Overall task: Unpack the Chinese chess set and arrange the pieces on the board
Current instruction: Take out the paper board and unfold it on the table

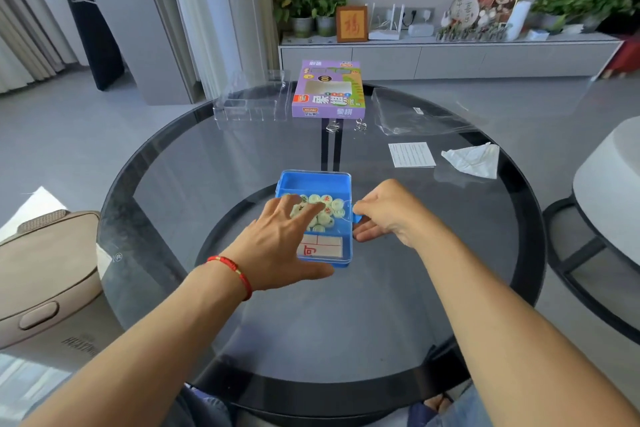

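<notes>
Your left hand (277,246) lies flat, fingers spread, on the blue case (316,184) at mid-surface (207,163). Your right hand (391,215) pinches its side latch (356,218). Chess pieces (327,210) sit inside.

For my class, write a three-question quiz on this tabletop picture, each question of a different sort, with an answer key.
1. True or false: the chess pieces are already laid out on the board.
2. Which hand is at the blue clasp on the side of the blue case? A) left hand B) right hand
3. Fill in: the purple box lies at the ___ edge of the glass table, beyond the case.

Key
1. False: they are heaped inside the case, under its clear lid, next to a folded sheet with red print.
2. B; the left hand rests flat on the lid.
3. Far.
</notes>
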`<state>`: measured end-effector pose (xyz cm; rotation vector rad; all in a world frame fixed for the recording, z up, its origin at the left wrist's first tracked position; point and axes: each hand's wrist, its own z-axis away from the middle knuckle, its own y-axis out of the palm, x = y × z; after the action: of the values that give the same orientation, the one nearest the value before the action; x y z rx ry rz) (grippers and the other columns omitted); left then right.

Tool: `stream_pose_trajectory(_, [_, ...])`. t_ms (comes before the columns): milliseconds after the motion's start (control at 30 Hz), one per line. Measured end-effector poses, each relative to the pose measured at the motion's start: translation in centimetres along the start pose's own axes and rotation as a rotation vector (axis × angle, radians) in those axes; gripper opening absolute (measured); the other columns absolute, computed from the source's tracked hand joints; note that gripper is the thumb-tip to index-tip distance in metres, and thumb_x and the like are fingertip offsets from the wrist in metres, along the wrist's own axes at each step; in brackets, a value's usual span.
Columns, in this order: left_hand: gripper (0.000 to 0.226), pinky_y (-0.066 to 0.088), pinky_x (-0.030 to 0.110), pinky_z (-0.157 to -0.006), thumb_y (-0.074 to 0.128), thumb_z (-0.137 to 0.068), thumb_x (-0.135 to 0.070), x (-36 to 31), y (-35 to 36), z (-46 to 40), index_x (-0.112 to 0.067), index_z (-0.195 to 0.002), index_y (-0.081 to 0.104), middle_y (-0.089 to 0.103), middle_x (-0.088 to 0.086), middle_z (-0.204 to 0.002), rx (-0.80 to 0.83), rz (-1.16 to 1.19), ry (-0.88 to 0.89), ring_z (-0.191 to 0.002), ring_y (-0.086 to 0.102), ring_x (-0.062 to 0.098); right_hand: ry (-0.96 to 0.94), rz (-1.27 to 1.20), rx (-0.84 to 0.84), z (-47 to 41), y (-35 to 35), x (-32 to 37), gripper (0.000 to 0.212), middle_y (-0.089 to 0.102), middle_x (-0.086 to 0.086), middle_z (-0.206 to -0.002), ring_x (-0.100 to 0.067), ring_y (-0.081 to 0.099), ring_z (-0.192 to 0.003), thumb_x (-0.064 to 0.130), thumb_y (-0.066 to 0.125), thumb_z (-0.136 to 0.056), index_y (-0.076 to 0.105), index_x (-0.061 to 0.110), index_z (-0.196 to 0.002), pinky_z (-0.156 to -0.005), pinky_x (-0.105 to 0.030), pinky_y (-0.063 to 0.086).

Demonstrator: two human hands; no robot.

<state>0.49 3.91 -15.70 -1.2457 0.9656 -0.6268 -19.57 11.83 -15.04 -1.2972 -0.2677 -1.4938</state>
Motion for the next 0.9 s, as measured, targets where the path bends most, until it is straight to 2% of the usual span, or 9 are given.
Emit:
stream_pose_trajectory(167, [0.08,0.049,0.048,-0.1,0.046,-0.087,-0.075,-1.8,0.5,-0.8,-0.043,-0.154,0.016,0.024,0.003,-0.151,0.018,-0.176,-0.035,-0.137,0.025,0.028,-0.052,0.007,-0.009,-0.7,-0.6,-0.9,0.014,0.074,-0.021,-0.08,-0.025,0.075,-0.063,0.004,0.058,-0.098,0.069,-0.004,-0.098,-0.058,-0.031,0.062])
stream_pose_trajectory(267, [0.079,0.045,0.046,-0.105,0.051,-0.089,-0.069,-1.5,-0.5,-1.2,-0.043,-0.156,0.017,0.028,0.001,-0.152,0.006,0.043,-0.068,-0.14,0.027,0.026,-0.084,0.049,-0.072,-1.5,-0.4,-1.1,0.017,0.072,-0.02,-0.075,-0.022,0.067,-0.054,0.001,0.055,-0.094,0.069,-0.007,-0.094,-0.056,-0.031,0.061])
stream_pose_trajectory(367, [0.08,0.036,0.036,-0.115,0.038,-0.093,-0.064,-0.3,-2.5,-0.8,-0.036,-0.16,0.005,0.03,-0.002,-0.161,0.031,0.322,-0.019,-0.146,0.033,0.021,-0.113,0.19,-0.203,-1.9,-0.3,-1.2,0.022,0.074,-0.018,-0.071,-0.023,0.067,-0.051,0.001,0.05,-0.087,0.07,-0.01,-0.088,-0.058,-0.038,0.062])
stream_pose_trajectory(433, [0.081,0.044,0.023,-0.102,0.034,-0.093,-0.06,0.7,-3.9,-0.3,-0.035,-0.16,-0.006,0.044,-0.01,-0.149,0.051,0.423,-0.013,-0.127,0.052,0.014,-0.192,0.392,-0.319,-1.7,-0.4,-0.9,0.021,0.075,-0.014,-0.081,-0.025,0.072,-0.07,0.007,0.053,-0.09,0.072,-0.001,-0.09,-0.066,-0.041,0.062])
stream_pose_trajectory(533, [0.075,0.054,0.025,-0.093,0.04,-0.103,-0.042,2.3,-4.9,0.4,-0.039,-0.158,-0.01,0.045,-0.013,-0.143,-0.009,0.521,-0.037,-0.125,0.054,0.012,-0.429,0.561,-0.475,-0.1,0.2,0.4,0.016,0.069,-0.004,-0.101,-0.025,0.064,-0.093,0.026,0.06,-0.098,0.071,0.015,-0.102,-0.072,-0.033,0.05])
stream_pose_trajectory(633, [0.068,0.063,0.03,-0.077,0.049,-0.103,-0.019,3.7,-4.9,0.8,-0.037,-0.156,0.011,0.051,-0.004,-0.146,-0.154,0.597,-0.113,-0.106,0.07,0.021,-0.62,0.541,-0.273,1.8,1.5,1.2,0.03,0.063,0.007,-0.1,-0.016,0.06,-0.091,0.055,0.063,-0.092,0.071,0.028,-0.102,-0.074,-0.034,0.05])
stream_pose_trajectory(767, [0.035,0.063,0.035,-0.067,0.054,-0.098,-0.004,4.4,-4.3,1.0,-0.014,-0.131,0.048,0.071,0.012,-0.115,-0.32,1.061,-0.438,-0.082,0.076,0.031,-0.606,0.75,-0.073,3.1,2.8,0.4,0.076,0.059,0.015,-0.119,-0.012,0.053,-0.111,0.091,0.046,-0.071,0.063,0.037,-0.121,-0.09,-0.037,0.049])
stream_pose_trajectory(833, [0.025,0.064,0.04,-0.069,0.051,-0.099,-0.003,4.5,-3.9,0.9,-0.004,-0.123,0.055,0.072,0.021,-0.107,-0.365,1.249,-0.567,-0.08,0.075,0.037,-0.622,0.82,-0.063,2.9,3.1,0.3,0.09,0.057,0.018,-0.125,-0.011,0.051,-0.117,0.098,0.043,-0.062,0.057,0.039,-0.128,-0.094,-0.038,0.046])
stream_pose_trajectory(900, [0.024,0.064,0.044,-0.071,0.047,-0.1,-0.001,5.0,-3.7,0.8,0.001,-0.122,0.057,0.071,0.025,-0.107,-0.371,1.379,-0.645,-0.082,0.075,0.041,-0.649,0.82,-0.08,2.5,3.5,0.4,0.076,0.06,0.017,-0.124,-0.012,0.053,-0.117,0.088,0.056,-0.068,0.059,0.038,-0.125,-0.093,-0.037,0.044])
